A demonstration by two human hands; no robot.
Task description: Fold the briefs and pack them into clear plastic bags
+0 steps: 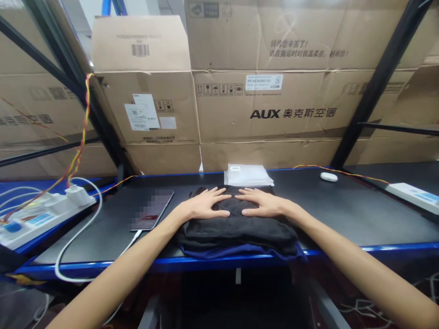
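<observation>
A folded stack of dark cloth [236,233], black on top with a blue layer showing beneath, lies at the front edge of the black tabletop. My left hand [207,204] rests flat on its upper left part, fingers spread. On the upper right part, my right hand [262,202] presses down in the same way, palm lowered and fingers apart. The thumbs point toward each other with a small gap between them. Just behind the cloth sits a flat pile of white packets [248,175]. Whether the cloth is a garment cannot be told.
A phone [152,211] with a white charging cable [58,256] lies left of my left forearm. Power strips stand at the left [44,214] and right [416,196]. A small white case [329,177] sits at the back right. Cardboard [291,123] walls the rear.
</observation>
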